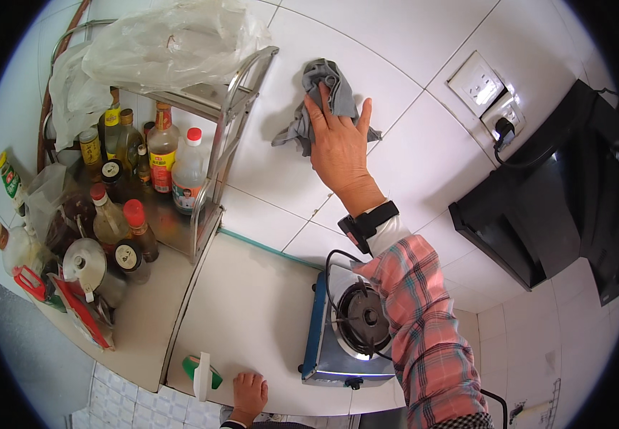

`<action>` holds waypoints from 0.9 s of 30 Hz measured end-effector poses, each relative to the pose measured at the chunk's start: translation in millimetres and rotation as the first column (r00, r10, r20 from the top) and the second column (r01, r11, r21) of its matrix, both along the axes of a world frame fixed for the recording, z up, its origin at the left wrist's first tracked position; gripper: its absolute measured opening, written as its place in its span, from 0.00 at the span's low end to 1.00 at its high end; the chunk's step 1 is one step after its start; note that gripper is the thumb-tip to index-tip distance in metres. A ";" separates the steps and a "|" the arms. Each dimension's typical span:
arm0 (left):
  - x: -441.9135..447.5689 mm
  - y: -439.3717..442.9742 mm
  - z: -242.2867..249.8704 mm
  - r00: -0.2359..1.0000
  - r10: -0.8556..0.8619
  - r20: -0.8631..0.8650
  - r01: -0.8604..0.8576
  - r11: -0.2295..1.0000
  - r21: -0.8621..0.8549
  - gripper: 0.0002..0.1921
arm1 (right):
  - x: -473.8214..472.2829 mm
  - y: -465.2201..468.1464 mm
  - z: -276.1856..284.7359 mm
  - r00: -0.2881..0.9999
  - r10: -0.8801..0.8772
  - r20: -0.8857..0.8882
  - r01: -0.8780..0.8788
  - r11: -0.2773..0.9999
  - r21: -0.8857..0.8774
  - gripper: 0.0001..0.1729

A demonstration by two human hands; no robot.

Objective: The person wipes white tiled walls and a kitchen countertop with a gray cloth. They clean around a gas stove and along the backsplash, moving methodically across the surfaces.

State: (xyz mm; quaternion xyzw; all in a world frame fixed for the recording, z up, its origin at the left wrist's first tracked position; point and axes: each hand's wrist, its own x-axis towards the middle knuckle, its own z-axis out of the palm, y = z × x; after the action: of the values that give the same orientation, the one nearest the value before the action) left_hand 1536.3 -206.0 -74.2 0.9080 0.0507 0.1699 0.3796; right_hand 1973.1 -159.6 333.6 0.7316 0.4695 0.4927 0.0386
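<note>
My right hand presses a crumpled grey cloth flat against the white tiled wall. Its fingers lie spread over the cloth, and a black band is around the wrist. Low in the view, my left hand rests with curled fingers at the front edge of the pale countertop; nothing shows in it. Just left of that hand stands a green bottle with a white spray head. Beneath my right forearm is a gas stove, its burner partly hidden by the plaid sleeve.
A metal rack at left holds several sauce bottles, with plastic bags on top. A metal pot and jars crowd the counter's left. Wall sockets with a plugged cord and a black range hood are at right.
</note>
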 end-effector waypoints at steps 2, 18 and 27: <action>0.4 1.1 0.3 1.000 -0.011 0.000 0.011 1.000 0.009 0.08 | -5.1 -13.2 -4.0 0.990 -0.116 -0.083 0.111 0.992 -0.065 0.42; 1.2 0.0 6.2 1.000 0.002 -0.022 -0.002 1.000 0.010 0.07 | 22.4 25.5 67.0 0.981 0.018 0.195 -0.078 0.950 0.304 0.47; 2.8 1.7 6.5 1.000 0.002 -0.015 -0.002 1.000 -0.008 0.08 | -5.8 20.1 -184.3 0.978 -0.202 -0.061 0.088 0.654 -0.751 0.21</action>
State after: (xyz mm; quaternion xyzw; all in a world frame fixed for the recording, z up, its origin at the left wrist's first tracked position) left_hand 1539.1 -204.2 -67.7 0.9077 0.0550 0.1633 0.3826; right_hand 1967.3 -139.6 149.3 0.7195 0.5711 0.2012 0.3401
